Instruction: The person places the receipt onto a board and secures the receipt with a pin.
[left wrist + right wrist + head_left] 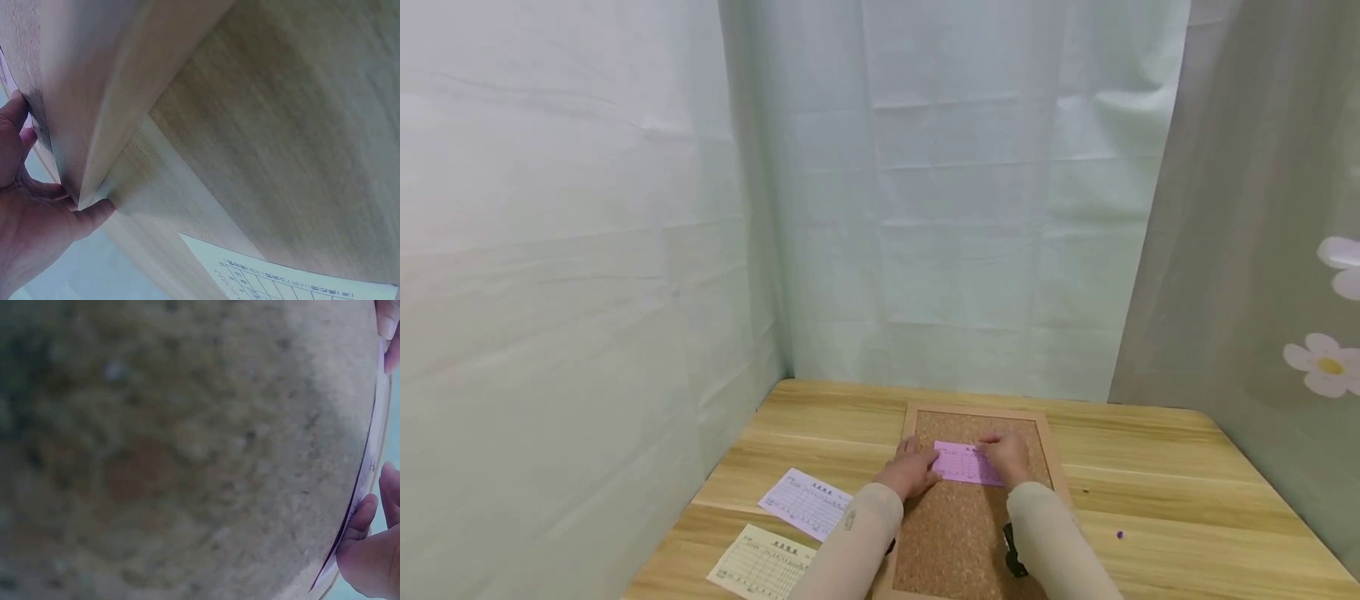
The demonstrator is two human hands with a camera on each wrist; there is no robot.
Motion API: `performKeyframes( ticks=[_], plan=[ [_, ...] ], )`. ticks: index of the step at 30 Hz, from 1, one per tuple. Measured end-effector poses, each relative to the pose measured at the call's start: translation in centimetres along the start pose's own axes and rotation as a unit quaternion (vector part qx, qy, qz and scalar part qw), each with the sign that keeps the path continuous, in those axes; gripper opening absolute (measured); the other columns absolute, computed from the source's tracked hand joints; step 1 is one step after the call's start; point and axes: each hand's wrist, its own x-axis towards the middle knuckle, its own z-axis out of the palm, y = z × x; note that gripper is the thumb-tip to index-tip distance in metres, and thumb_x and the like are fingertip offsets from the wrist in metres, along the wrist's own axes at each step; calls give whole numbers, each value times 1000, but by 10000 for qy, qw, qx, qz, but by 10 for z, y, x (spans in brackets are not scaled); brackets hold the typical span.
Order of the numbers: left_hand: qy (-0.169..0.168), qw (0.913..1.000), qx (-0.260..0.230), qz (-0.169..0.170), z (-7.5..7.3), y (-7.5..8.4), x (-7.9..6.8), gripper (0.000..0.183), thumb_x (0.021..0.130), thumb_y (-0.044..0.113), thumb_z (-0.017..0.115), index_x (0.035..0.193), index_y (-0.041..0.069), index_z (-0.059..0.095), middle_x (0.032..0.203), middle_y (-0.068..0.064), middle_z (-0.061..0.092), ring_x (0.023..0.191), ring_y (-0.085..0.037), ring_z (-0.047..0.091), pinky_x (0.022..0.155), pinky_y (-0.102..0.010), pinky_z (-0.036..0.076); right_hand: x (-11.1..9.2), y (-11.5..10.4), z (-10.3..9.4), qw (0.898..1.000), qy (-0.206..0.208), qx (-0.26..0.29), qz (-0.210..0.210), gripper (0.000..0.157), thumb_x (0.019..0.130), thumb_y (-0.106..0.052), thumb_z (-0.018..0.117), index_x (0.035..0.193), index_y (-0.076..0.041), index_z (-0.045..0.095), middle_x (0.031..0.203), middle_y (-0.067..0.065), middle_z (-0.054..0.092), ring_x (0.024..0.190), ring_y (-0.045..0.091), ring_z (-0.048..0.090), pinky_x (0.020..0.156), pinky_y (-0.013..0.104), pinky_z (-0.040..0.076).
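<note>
A pink printed form slip [964, 465] lies crosswise on the upper part of a wood-framed corkboard [951, 533]. My left hand [912, 472] rests over the board's left frame, fingers spread and fairly straight, with fingertips at the slip's left edge. In the left wrist view the left hand [37, 206] straddles the wooden frame. My right hand [1009, 457] is over the slip's upper right part, its fingers bent and fingertips together. The right wrist view has the right hand [372, 544] low at the slip's edge; I cannot tell whether it pinches something small.
Left of the board, a pale lilac form slip [805, 502] and a pale yellow form slip [762, 562] lie on the wooden table [1180, 475]. A small purple piece [1120, 535] sits to the right, with a tiny dark piece [1086, 491] nearer the frame. Curtains [962, 208] enclose the table.
</note>
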Motion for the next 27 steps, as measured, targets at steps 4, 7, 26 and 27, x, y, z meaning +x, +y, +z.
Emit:
performKeyframes(
  ticks=[4, 7, 26, 27],
  plan=[
    [7, 10000, -40, -26, 0, 0, 0, 49, 99, 34, 60, 145, 18, 53, 159, -20, 24, 147, -36, 21, 107, -55, 35, 0, 0, 2, 9999, 67, -128, -43, 9, 90, -6, 70, 96, 1, 74, 100, 16, 69, 96, 33, 59, 84, 49, 45],
    [-2, 10000, -19, -52, 0, 1, 1, 49, 99, 34, 60, 146, 19, 53, 160, -19, 24, 147, -35, 21, 107, -55, 35, 1, 1, 3, 9994, 124, -272, -148, 7, 89, -7, 72, 91, -1, 74, 95, 14, 69, 91, 30, 59, 81, 47, 44],
    [-20, 10000, 57, -59, 0, 1, -1, 49, 99, 34, 61, 145, 18, 53, 159, -20, 25, 147, -36, 21, 107, -55, 36, 3, 2, 5, 9969, 114, -675, -389, 5, 85, -3, 73, 83, 1, 72, 81, 10, 65, 79, 26, 56, 73, 41, 41],
    [-9, 10000, 50, -57, 0, 1, -2, 49, 99, 34, 61, 145, 18, 53, 159, -20, 25, 147, -36, 21, 107, -55, 36, 3, 2, 6, 9968, 122, -688, -396, 4, 85, -3, 72, 82, 0, 72, 80, 10, 65, 78, 26, 56, 73, 41, 41]
  ],
)
